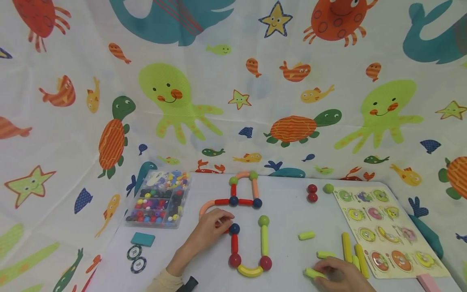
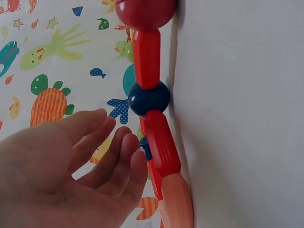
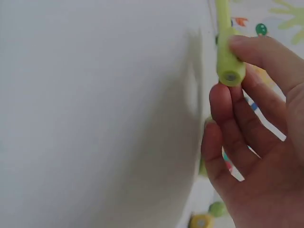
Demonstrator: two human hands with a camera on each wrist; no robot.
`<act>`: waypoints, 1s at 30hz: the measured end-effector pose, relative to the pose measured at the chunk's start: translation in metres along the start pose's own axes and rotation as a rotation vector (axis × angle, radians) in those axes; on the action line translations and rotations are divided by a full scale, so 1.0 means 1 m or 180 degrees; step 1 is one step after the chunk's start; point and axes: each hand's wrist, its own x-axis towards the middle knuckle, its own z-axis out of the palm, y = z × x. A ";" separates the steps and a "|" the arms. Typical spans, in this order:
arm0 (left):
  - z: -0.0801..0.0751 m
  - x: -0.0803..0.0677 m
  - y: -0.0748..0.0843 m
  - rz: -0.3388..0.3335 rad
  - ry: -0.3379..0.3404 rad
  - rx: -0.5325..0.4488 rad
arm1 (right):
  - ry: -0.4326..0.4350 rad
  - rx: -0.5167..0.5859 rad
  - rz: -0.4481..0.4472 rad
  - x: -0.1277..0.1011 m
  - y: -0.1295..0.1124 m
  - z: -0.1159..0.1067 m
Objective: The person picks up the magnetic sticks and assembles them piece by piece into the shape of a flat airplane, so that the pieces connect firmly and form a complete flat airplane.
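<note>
Our right hand [image 1: 341, 275] curls its fingers [image 3: 232, 118] around a short lime rod [image 1: 314, 273], while our left hand [image 1: 211, 227] lies with fingers [image 2: 118, 156] relaxed and slightly apart, tips just beside the red rod [image 2: 161, 142] under the navy ball [image 1: 234, 228]. We judge the rod-and-ball figure [image 1: 248, 227] partly built: its lower loop is open at the top, between the navy ball and the green ball [image 1: 263, 221], and spare lime rods [image 1: 350, 251] lie right of the figure.

The number 20 is printed on the upper poker chip [image 1: 134, 252], and 50 is printed on the lower poker chip [image 1: 138, 265] beside it.
</note>
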 end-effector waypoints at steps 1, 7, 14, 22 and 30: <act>0.001 0.000 -0.001 0.0028 -0.0006 0.0005 | 0.0087 0.0003 -0.0037 0.004 -0.005 0.000; 0.008 0.000 -0.003 0.0114 -0.0174 0.0024 | 0.0552 -0.0154 -0.0679 0.042 -0.043 0.002; 0.015 0.003 -0.005 0.0097 -0.0430 0.0157 | 0.0613 -0.0218 -0.1234 0.097 -0.078 0.017; 0.018 0.005 -0.005 0.0242 -0.0387 0.0202 | 0.0489 -0.0428 -0.1646 0.143 -0.104 0.042; 0.016 0.006 -0.005 0.0194 -0.0419 0.0236 | 0.0392 -0.0552 -0.1677 0.158 -0.107 0.056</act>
